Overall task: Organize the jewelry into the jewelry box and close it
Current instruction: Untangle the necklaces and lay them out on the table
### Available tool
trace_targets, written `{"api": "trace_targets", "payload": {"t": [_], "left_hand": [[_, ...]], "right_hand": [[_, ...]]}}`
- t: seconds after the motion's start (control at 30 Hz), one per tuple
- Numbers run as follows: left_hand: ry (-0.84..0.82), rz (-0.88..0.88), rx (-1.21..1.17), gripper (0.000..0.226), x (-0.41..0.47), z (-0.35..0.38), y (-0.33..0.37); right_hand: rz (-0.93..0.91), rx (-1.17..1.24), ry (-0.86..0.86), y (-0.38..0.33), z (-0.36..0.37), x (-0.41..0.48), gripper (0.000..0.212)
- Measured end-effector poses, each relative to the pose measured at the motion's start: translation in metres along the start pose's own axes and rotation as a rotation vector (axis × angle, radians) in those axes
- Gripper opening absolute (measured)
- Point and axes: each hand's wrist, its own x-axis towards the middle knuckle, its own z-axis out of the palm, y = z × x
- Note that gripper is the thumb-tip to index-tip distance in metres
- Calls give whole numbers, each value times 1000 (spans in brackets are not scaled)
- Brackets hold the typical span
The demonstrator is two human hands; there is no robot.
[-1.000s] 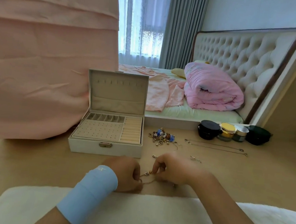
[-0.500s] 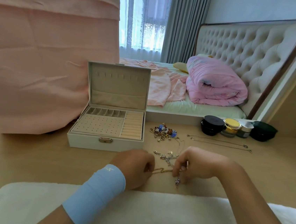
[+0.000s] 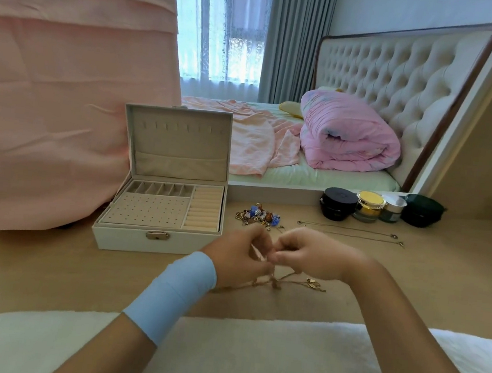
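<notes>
left grip [image 3: 240,258] and right grip [image 3: 316,257] have risen, each pinching the gold chain [image 3: 289,281], not yet in the jewelry box [image 3: 129,241].

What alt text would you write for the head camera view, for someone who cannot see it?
A person's left hand and right hand pinch a gold chain between them, its tangled end trailing on the table. An open white jewelry box stands to the left; behind lie a pile of charms, two thin necklaces and four cosmetic jars.
</notes>
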Motion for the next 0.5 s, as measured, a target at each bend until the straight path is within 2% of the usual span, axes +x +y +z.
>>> {"api": "trace_targets", "payload": {"t": [0.1, 0.23, 0.33, 0.5], "left_hand": [[-38, -6, -256, 32, 10, -8, 5], [-82, -13, -429, 28, 16, -7, 3], [-135, 13, -405, 19, 17, -3, 1], [-115, 20, -312, 9, 20, 1, -6]], "right_hand": [[-72, 293, 107, -1, -8, -5, 13], [-132, 559, 251, -3, -15, -7, 13], [-137, 654, 327, -7, -18, -5, 12], [-108, 860, 429, -14, -17, -4, 14]]}}
